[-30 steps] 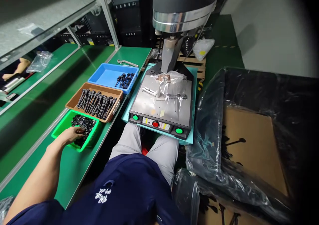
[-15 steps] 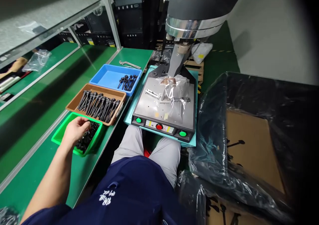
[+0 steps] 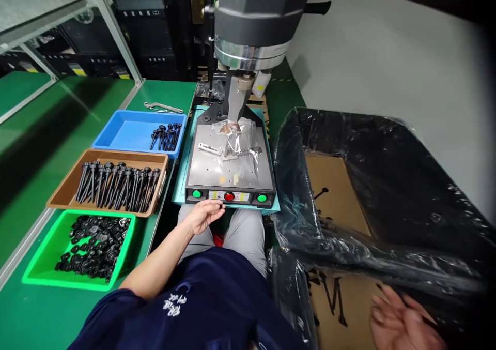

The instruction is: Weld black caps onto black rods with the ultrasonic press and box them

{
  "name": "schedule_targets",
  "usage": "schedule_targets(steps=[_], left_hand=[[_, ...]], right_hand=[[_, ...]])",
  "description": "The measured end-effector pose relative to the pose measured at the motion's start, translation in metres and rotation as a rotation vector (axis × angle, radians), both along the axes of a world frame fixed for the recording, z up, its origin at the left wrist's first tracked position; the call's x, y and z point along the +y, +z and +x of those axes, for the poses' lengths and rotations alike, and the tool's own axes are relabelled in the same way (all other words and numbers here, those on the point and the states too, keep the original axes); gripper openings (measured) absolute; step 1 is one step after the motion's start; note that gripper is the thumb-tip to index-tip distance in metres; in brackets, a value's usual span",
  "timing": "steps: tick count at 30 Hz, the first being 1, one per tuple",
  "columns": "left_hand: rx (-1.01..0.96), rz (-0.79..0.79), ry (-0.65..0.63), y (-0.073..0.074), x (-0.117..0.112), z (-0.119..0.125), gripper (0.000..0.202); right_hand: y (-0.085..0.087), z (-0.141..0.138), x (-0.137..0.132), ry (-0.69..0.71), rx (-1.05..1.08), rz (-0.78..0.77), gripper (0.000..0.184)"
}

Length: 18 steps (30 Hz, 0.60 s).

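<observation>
My left hand (image 3: 203, 216) is closed in a pinch in front of the machine's button panel, above my lap. A small black part (image 3: 221, 206), like those in the green bin (image 3: 29, 275), shows at its fingertips. My right hand (image 3: 403, 319) is at the lower right over the lower lined box, somewhat blurred. Its fingers are curled round a thin dark rod-like piece, mostly hidden. Several black stemmed parts (image 3: 335, 298) lie on the cardboard (image 3: 354, 288) beside it. The small black parts (image 3: 96, 244) fill much of the green bin.
Ahead stands a press-like machine (image 3: 251, 29) over a metal plate (image 3: 209, 171) with a clear plastic bag on it. A brown tray (image 3: 62, 197) and a blue tray (image 3: 127, 130) hold black rod parts. A plastic-lined box (image 3: 387, 148) and a spanner (image 3: 165, 107) are also present.
My left hand has left the green bin and moved right to the front of the machine, with a small black part. My right hand has come into view. The camera has turned right.
</observation>
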<state>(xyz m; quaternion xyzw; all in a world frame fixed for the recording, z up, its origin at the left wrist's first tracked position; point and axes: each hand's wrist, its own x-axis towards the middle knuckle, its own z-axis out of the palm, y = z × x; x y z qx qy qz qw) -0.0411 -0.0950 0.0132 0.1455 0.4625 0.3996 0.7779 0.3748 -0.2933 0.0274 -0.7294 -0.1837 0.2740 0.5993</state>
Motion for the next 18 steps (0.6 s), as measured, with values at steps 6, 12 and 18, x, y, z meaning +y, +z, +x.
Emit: schedule_targets(steps=[6, 12, 18], left_hand=[[-0.053, 0.05, 0.058, 0.009, 0.015, 0.007, 0.012], [-0.099, 0.187, 0.111, 0.03, 0.006, 0.0, 0.026], [-0.042, 0.334, 0.149, 0.039, -0.007, 0.001, 0.029]], right_hand=[[0.023, -0.125, 0.097, 0.659, -0.195, -0.213, 0.047], [0.009, -0.23, 0.147, 1.222, -0.186, -0.075, 0.036], [0.002, -0.256, 0.155, 1.283, -0.168, -0.054, 0.035]])
